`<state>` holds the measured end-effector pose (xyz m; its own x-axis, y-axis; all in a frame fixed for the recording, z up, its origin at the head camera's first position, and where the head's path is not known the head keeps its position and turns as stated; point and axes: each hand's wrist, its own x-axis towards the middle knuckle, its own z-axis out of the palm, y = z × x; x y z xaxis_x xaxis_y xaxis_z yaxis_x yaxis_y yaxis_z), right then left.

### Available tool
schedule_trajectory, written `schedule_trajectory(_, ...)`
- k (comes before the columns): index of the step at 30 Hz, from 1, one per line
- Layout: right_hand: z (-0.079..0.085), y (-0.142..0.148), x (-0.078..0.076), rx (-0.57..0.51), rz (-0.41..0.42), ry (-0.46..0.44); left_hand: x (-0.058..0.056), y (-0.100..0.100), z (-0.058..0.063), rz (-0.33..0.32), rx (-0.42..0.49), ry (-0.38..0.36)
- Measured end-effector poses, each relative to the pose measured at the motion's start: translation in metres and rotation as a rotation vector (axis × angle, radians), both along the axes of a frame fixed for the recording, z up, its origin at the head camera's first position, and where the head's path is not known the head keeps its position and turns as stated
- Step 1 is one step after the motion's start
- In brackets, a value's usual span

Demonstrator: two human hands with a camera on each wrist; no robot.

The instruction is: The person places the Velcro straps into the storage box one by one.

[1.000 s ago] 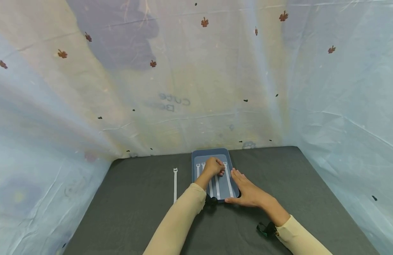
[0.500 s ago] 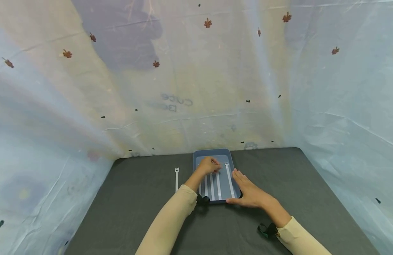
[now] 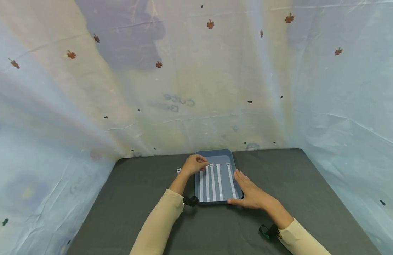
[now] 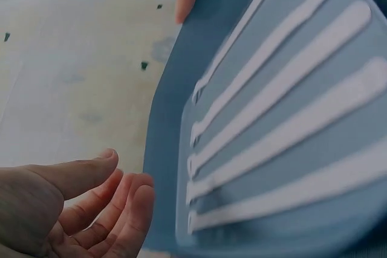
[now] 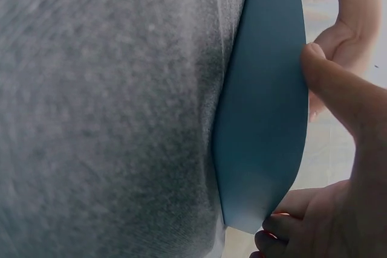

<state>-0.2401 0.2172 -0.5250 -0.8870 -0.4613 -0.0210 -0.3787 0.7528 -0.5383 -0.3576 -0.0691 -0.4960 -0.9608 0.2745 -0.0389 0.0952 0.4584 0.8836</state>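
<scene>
A blue-grey rectangular tray point(image 3: 215, 153) lies on the dark cloth. Inside it several white slotted straps point(image 3: 219, 180), which look like cable ties, run lengthwise with their heads at the far end. My left hand point(image 3: 194, 165) is over the tray's left side, fingers loosely bent; the left wrist view shows nothing between thumb and fingertips point(image 4: 142, 200). Against the tray's right wall my right hand point(image 3: 250, 194) rests with straight fingers, its thumb point(image 5: 323, 74) touching the near rim. Another strap's head point(image 3: 178, 170) shows left of the tray; my left hand and forearm hide the rest.
Dark grey cloth point(image 3: 136, 191) covers the table around the tray. Behind the table's far edge hangs a pale plastic sheet point(image 3: 199, 124), with similar sheeting at the left and right sides. A black band point(image 3: 191, 201) is on my left wrist.
My left hand has moved left across the tray, from its middle to its left side, uncovering the strap heads. The right hand keeps its place at the tray's corner. The view has shifted slightly.
</scene>
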Motion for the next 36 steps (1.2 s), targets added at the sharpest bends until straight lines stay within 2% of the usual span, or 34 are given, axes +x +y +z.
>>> schedule_trajectory(8, -0.003, 0.000, 0.003, 0.010, -0.005, 0.052, 0.003, -0.028, 0.002, 0.056, 0.002, 0.018)
schedule_trajectory(20, -0.002, -0.002, 0.004, 0.020, -0.013, 0.071, 0.005, -0.068, -0.008, 0.151, -0.070, 0.022)
schedule_trajectory(30, -0.002, -0.004, 0.002, 0.025, -0.026, 0.069, 0.009, -0.095, -0.020, 0.183, -0.046, 0.016)
schedule_trajectory(36, -0.001, -0.005, 0.000, 0.022, -0.032, 0.052, 0.010, -0.108, -0.025, 0.179, -0.050, 0.053)
